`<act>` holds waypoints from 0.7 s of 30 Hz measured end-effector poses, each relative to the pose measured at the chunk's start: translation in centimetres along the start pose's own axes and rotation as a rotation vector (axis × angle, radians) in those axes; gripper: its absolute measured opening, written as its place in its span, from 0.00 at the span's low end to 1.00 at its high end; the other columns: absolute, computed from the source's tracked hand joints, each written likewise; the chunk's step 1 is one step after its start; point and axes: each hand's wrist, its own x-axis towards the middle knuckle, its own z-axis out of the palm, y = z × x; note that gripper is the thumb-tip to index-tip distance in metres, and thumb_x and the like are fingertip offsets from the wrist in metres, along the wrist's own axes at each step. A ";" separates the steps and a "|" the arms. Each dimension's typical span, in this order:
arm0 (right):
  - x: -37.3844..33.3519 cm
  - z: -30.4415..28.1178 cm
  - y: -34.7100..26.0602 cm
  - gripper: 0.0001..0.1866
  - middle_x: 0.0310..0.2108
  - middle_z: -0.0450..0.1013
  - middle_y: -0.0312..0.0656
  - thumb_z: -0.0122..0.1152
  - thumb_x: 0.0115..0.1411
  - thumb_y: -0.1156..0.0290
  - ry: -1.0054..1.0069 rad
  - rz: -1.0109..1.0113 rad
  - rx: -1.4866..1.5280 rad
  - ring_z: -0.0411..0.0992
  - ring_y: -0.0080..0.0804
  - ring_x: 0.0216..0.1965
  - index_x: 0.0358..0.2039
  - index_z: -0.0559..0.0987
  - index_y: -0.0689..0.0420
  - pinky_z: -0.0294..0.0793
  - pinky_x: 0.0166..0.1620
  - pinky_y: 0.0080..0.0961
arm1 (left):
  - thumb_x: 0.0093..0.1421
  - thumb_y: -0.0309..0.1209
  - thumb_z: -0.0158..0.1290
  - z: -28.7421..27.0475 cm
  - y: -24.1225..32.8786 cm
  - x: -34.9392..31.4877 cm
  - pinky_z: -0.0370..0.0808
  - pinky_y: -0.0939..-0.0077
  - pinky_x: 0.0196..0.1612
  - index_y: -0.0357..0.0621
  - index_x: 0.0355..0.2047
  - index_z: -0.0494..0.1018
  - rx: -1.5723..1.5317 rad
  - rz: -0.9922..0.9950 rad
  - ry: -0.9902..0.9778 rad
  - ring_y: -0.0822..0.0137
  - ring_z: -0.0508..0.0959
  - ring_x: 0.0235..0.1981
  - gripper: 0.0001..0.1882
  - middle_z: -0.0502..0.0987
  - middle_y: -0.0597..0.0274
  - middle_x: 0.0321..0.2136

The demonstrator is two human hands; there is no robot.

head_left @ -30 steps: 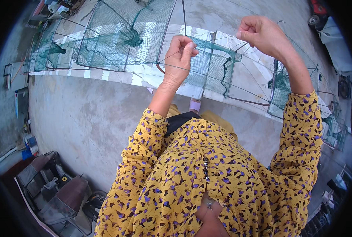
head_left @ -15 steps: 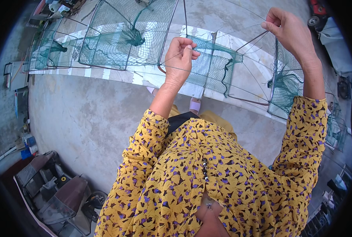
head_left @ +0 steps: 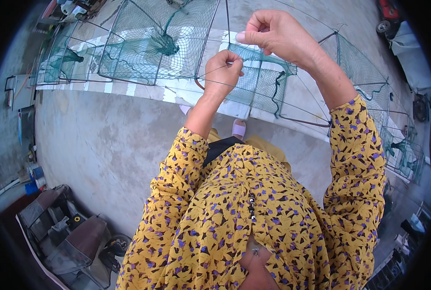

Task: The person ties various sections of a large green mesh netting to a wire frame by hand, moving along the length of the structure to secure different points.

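A long trap of green netting (head_left: 138, 41) stretches across the top of the view on dark metal frames (head_left: 208, 36). My left hand (head_left: 221, 72) is closed in a pinch at a thin cord, beside a frame's lower corner. Above and right of it, my right hand (head_left: 283, 38) is raised with thumb and fingers pressed together; whatever they pinch is too fine to make out. Below this hand lies a narrower green mesh section (head_left: 268, 89) with a dark green cord (head_left: 277, 94) hanging on it. More netting (head_left: 365, 72) spreads to the right.
Pale strips (head_left: 172, 94) lie on the concrete floor (head_left: 94, 130) under the trap. A stroller-like thing with dark fabric (head_left: 70, 237) stands at lower left. A red wheeled machine (head_left: 389, 14) is at the far right, near a grey-covered object (head_left: 409, 58).
My right hand has swung left and inward from the far right, coming close above my left hand. The left hand has barely moved. The right-hand netting now shows more fully.
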 end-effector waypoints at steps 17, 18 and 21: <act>0.1 3.2 3.7 0.03 0.22 0.72 0.37 0.56 0.51 0.78 -0.123 0.346 -0.144 0.72 0.21 0.21 0.28 0.74 0.61 0.70 0.21 0.18 | 0.56 0.30 0.47 0.3 1.9 -0.3 0.64 0.87 0.20 0.37 0.29 0.71 -0.526 -0.405 -0.051 0.78 0.66 0.15 0.08 0.72 0.65 0.17; 0.1 3.3 3.8 0.03 0.22 0.72 0.37 0.56 0.51 0.78 -0.125 0.347 -0.144 0.72 0.21 0.21 0.28 0.74 0.61 0.70 0.21 0.18 | 0.56 0.30 0.47 0.2 1.9 -0.3 0.64 0.87 0.20 0.37 0.29 0.71 -0.528 -0.406 -0.050 0.78 0.66 0.15 0.08 0.72 0.65 0.17; 0.1 3.5 4.0 0.03 0.22 0.71 0.37 0.57 0.50 0.77 -0.084 0.324 -0.179 0.72 0.21 0.21 0.27 0.73 0.61 0.70 0.21 0.18 | 0.55 0.30 0.47 0.1 1.9 -0.4 0.64 0.87 0.21 0.37 0.28 0.70 -0.557 -0.395 -0.078 0.78 0.67 0.16 0.08 0.72 0.64 0.17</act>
